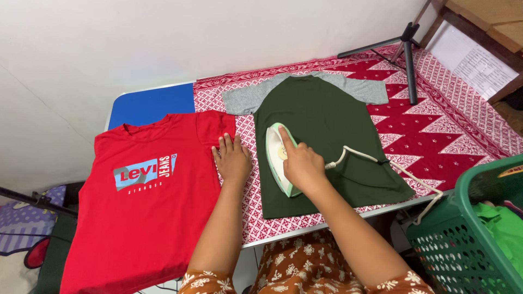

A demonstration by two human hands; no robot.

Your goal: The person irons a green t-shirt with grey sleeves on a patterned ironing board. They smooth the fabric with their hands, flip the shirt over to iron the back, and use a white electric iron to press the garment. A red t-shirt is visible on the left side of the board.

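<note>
Head view, right hand [303,166] clasping iron [279,159] on green shirt [327,125], left hand [233,159] flat, fingers spread, on red shirt [147,196].

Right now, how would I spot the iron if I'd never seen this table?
Find the table covered with a red and white patterned cloth. On it lies a dark green shirt with grey sleeves. The iron sits on that shirt's left side under the right hand: pale green and white, with a white cord, the only hard object there.

Right hand [303,165] grips iron [279,158] on green shirt [327,136]; left hand [233,159] apparently rests flat.
</note>
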